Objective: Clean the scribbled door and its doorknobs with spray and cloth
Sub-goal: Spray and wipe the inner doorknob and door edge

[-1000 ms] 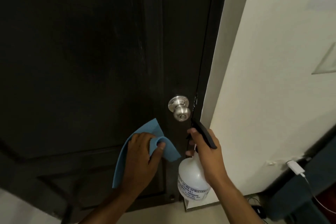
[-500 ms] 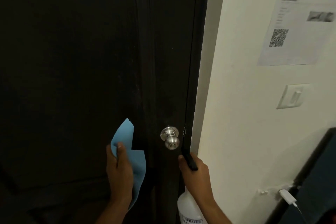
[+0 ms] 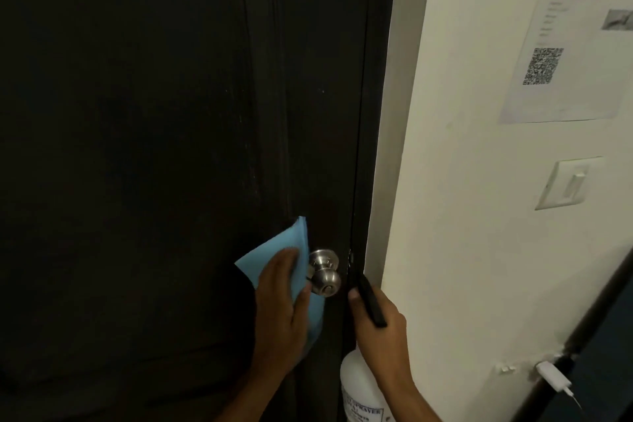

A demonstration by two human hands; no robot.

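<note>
- The cloth [image 3: 274, 259] lies flat against the door [image 3: 154, 147], just left of the doorknob [image 3: 325, 272].
- The spray bottle [image 3: 363, 390] sits right of and below the doorknob.
- The wall [image 3: 462, 216] lies right of the door.

The left hand [image 3: 279, 312] presses a blue cloth [image 3: 274, 259] to the dark door [image 3: 154, 147], touching the doorknob [image 3: 325, 272]. The right hand [image 3: 380, 325] grips a spray bottle [image 3: 359, 387] (label partly cut off).
</note>
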